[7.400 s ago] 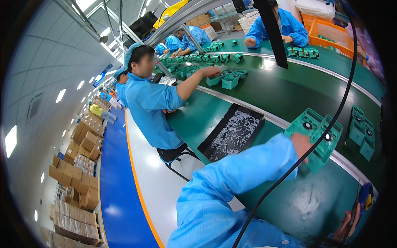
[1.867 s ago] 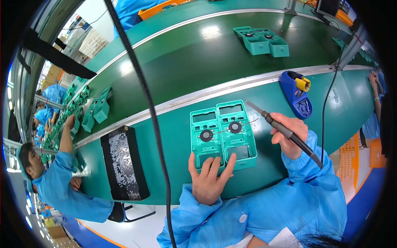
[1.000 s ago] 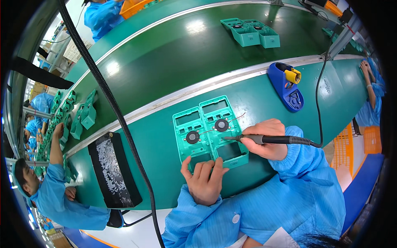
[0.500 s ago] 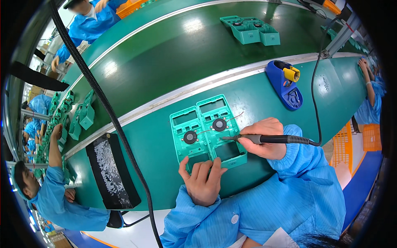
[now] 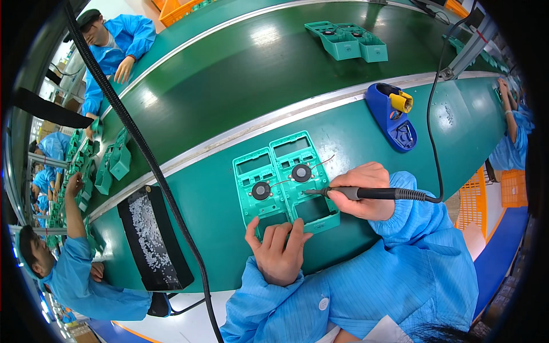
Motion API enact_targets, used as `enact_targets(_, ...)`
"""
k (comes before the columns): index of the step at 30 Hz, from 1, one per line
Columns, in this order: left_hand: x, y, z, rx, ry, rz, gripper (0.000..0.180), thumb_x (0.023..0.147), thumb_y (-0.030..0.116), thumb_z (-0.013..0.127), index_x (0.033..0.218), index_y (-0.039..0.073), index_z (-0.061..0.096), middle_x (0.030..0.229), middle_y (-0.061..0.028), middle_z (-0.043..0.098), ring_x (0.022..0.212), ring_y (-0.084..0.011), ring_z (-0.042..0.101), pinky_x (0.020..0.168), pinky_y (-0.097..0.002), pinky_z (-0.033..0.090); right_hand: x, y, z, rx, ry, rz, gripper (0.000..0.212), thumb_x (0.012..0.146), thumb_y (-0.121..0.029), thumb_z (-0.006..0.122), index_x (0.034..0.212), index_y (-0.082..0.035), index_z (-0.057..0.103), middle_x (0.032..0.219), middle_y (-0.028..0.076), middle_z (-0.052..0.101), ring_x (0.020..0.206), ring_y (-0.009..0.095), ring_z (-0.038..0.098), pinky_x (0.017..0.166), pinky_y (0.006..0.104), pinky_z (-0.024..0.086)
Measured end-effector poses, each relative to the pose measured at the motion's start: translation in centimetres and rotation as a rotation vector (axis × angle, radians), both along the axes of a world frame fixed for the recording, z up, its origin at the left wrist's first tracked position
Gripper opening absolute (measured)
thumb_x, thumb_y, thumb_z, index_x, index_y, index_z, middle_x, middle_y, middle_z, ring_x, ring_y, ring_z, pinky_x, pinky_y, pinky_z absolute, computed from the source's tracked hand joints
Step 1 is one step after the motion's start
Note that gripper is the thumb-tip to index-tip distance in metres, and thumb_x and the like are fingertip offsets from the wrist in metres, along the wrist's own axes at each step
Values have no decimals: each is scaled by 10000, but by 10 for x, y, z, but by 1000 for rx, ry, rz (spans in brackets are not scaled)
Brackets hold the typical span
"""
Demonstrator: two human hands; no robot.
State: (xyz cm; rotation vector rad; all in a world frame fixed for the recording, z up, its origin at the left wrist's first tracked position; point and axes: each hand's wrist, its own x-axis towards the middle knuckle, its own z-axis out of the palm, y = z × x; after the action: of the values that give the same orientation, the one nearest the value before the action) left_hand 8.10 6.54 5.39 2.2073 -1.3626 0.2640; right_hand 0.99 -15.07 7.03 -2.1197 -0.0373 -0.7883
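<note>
Two joined green plastic housings (image 5: pixel 270 208) lie open side up on the bench in front of me. Each has a round black speaker (image 5: pixel 261 191) in it; a thin wire runs between the two, and another sticks out past the right-hand one. My left hand (image 5: pixel 279 257) grips the near edge of the housings, fingertips over the rim. In my right hand (image 5: pixel 366 177) is a soldering iron (image 5: pixel 380 193), held like a pen. Its tip points left, over the right housing just below its speaker; whether it touches the plastic I cannot tell.
A blue soldering-iron stand (image 5: pixel 384 111) is at the right. Leftward lies a black tray (image 5: pixel 182 268) of small whitish pieces. A black corrugated hose (image 5: pixel 140 128) crosses the left side. More green housings (image 5: pixel 346 48) sit on the belt beyond. Co-workers are left and right.
My hands, the iron and the housings look almost unmoved, apart from a very slight shift left. At the far left, a co-worker has leaned further in over the belt.
</note>
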Motion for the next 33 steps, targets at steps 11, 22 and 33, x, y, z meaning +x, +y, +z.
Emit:
enact_targets(11,-1,0,1,15,-14,-1,352,727,226,757,1021,58,659,810,-12,592,749,-172,569,1006,-524,301,-5,-5,15,-33,-26,-37,135,677,-36,751,783,5,677,611,102,638,469,218,603,450,278,468)
enact_targets(22,-3,1,5,52,-31,-15,443,720,271,764,1085,50,644,808,-22,564,746,-174,561,1009,-568,283,-7,0,8,-62,-37,53,162,671,-33,765,800,-4,671,598,98,631,467,236,604,440,287,466)
enact_targets(33,-3,0,4,46,-21,-3,427,722,264,761,1076,52,650,804,-17,558,739,-171,560,1016,-570,281,-5,2,4,-74,-47,61,180,657,-26,778,791,1,662,573,97,608,451,233,587,422,289,442)
